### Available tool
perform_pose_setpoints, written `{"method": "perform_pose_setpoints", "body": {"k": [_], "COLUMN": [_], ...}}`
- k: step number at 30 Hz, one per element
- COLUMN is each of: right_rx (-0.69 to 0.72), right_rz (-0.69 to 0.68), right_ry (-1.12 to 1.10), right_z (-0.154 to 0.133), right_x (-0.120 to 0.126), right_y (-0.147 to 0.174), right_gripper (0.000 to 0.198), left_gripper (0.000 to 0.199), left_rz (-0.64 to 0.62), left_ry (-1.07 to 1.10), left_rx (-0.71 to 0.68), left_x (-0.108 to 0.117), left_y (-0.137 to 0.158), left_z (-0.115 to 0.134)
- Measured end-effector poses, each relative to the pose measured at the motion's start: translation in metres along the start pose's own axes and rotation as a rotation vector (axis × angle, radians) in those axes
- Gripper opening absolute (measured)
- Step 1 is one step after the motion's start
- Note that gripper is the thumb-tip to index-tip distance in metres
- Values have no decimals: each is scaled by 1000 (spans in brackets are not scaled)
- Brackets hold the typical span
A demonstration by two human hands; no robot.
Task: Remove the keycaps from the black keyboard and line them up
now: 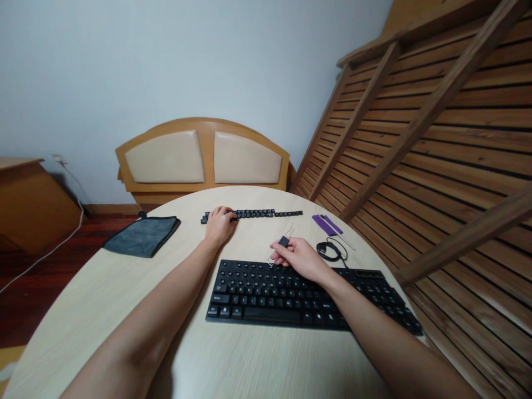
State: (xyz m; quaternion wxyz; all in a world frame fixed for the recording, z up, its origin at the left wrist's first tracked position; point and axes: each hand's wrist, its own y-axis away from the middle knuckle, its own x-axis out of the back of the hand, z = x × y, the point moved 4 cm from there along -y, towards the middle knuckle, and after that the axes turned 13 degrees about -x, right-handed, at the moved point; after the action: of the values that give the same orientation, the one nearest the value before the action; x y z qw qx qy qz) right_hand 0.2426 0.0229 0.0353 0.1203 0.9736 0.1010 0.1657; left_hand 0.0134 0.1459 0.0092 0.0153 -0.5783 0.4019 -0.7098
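Note:
A black keyboard (270, 316) lies on the round table, bare switches showing in its upper rows and keycaps on the lower ones. Above its top edge, my right hand (297, 256) is closed around a keycap puller (284, 241) with a black handle and thin wire ends. Further back, loose black keycaps (257, 213) stand in lined-up rows. My left hand (220, 224) rests at the left part of these rows, its fingers bent together over a keycap (233, 216); the fingers partly hide it.
A grey cloth (145, 235) lies at the table's left edge. To the right are a coiled black cable (328, 250), a purple pouch (324, 225) and a thin light stick (344, 241). Wooden slats (436, 166) lean beside the table's right edge; a headboard (210, 160) stands behind.

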Motion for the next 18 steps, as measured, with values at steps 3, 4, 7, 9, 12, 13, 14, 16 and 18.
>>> {"method": "perform_pose_setpoints", "body": {"k": [3,4,7,9,12,13,14,16,18], "right_rx": [17,22,27,29,37,42,48,61,77], "right_rz": [-2,1,6,2,-11,-14,-18,-31,-56], "right_ry": [13,18,28,27,41,51,63,83,108], "right_z": [-2,-2,-4,-5,-5,-6,-6,-8,-10], "right_x": [0,1,1,1,1,2,3,6,9], "right_y": [2,2,4,5,5,5,6,7,9], "right_gripper": [26,26,26,25,25,25,26,29,32], "left_gripper": [16,16,16,16,16,16,16,17,19], "left_rz": [-1,-2,-2,-1,0,1,2,6,4], "left_ry": [-1,1,7,15,34,43,53,79,121], "left_rx": [7,8,10,10,8,8,6,-6,-42], "left_x": [-1,-1,-1,-1,-1,0,2,5,10], "left_y": [0,0,-1,-1,-1,0,0,-2,-5], "left_z": [0,0,0,-1,-1,0,0,4,12]}}
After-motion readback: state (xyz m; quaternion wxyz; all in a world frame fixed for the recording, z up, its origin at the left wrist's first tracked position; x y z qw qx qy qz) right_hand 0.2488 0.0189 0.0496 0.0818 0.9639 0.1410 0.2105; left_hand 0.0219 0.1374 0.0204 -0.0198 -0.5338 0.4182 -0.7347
